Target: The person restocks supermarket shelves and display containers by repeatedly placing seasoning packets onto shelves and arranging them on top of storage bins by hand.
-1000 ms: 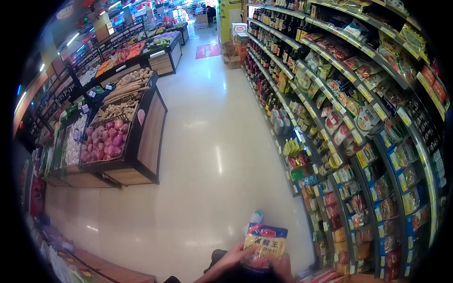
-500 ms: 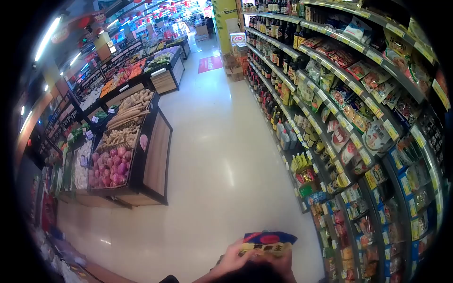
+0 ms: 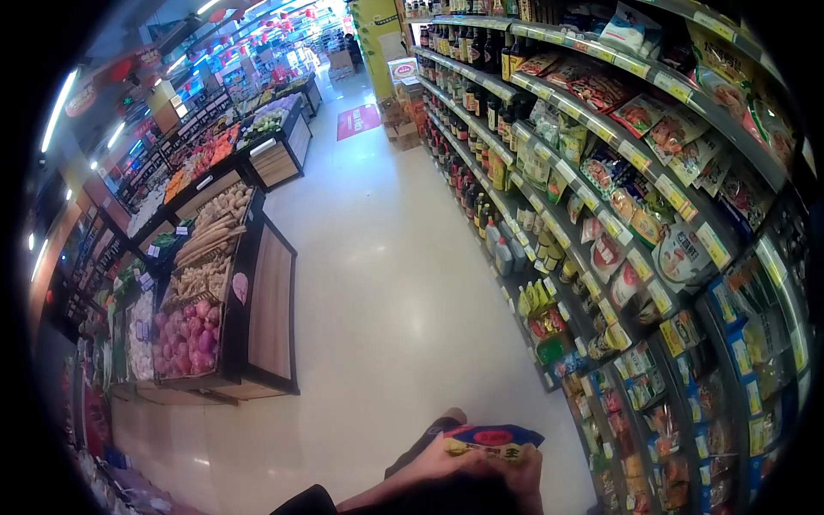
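A small blue and yellow packet (image 3: 500,436) with a red oval on its front is held up low in the view, near my body. My left hand (image 3: 442,459) grips its left side, fingers closed on the edge. On the other side my right hand (image 3: 524,472) is closed around the packet's lower right corner. The printing on it is too small to read. Behind the left wrist, a leg and a shoe (image 3: 448,419) show above the floor.
Tall shelves (image 3: 592,249) of bottles and bagged goods line the right. On the left stands a wooden produce stand (image 3: 270,318) with onions (image 3: 189,337) and root vegetables. A pale aisle floor (image 3: 378,257) runs between them toward stacked cartons (image 3: 400,120).
The view has turned slightly right, so the shelves and stands sit further left. A shoe has come into sight beside the packet. Both hands keep hold of the packet.
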Demonstrator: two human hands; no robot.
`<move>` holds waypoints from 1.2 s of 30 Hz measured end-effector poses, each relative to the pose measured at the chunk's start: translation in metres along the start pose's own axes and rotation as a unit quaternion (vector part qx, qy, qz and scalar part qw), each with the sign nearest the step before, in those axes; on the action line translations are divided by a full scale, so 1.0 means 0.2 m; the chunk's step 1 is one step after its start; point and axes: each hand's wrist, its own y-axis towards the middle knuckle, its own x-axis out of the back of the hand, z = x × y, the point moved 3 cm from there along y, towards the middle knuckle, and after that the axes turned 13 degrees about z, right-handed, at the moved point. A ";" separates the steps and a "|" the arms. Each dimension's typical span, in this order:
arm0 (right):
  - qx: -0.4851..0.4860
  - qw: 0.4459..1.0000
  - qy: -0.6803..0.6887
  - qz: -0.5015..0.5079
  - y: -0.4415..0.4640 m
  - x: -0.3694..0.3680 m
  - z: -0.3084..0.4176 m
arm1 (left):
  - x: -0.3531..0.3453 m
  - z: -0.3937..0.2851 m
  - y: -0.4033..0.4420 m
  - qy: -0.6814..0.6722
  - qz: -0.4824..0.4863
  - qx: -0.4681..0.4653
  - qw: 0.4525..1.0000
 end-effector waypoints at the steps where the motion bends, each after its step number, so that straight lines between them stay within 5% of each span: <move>1: 0.010 0.999 -0.042 -0.004 0.01 0.04 0.00 | 0.01 -0.02 0.03 0.003 -0.004 0.008 1.000; 9: 0.014 0.984 0.089 -0.154 0.24 0.20 -0.10 | 0.13 -0.28 0.43 -0.041 0.103 0.052 0.992; 15: 0.037 0.954 0.133 -0.266 0.50 0.43 0.06 | 0.34 0.08 0.87 0.007 0.193 0.104 0.976; 18: -0.010 0.951 0.118 -0.285 0.64 0.55 0.12 | 0.39 -0.05 1.08 -0.048 0.182 0.104 0.977; 22: 0.086 0.953 0.075 -0.280 0.81 0.72 0.46 | 0.41 -0.38 1.40 -0.134 0.203 0.096 0.965; 24: 0.090 0.935 0.044 -0.340 0.83 0.83 0.54 | 0.40 -0.52 1.59 -0.076 0.268 0.046 0.959; 27: 0.232 0.860 0.108 -0.442 0.91 0.99 0.89 | 0.26 -0.90 1.86 -0.047 0.347 -0.086 0.933; 30: 0.308 0.806 0.053 -0.503 0.96 1.23 1.22 | 0.08 -1.23 2.11 0.017 0.386 -0.249 0.888; 32: 0.318 0.785 -0.024 -0.531 0.96 1.38 1.38 | -0.04 -1.48 2.24 -0.027 0.422 -0.269 0.865; 34: 0.323 0.774 -0.058 -0.542 0.98 1.50 1.54 | -0.14 -1.69 2.37 0.115 0.425 -0.282 0.852; 36: 0.295 0.751 -0.124 -0.578 0.98 1.61 1.64 | -0.25 -1.78 2.54 0.263 0.342 -0.454 0.780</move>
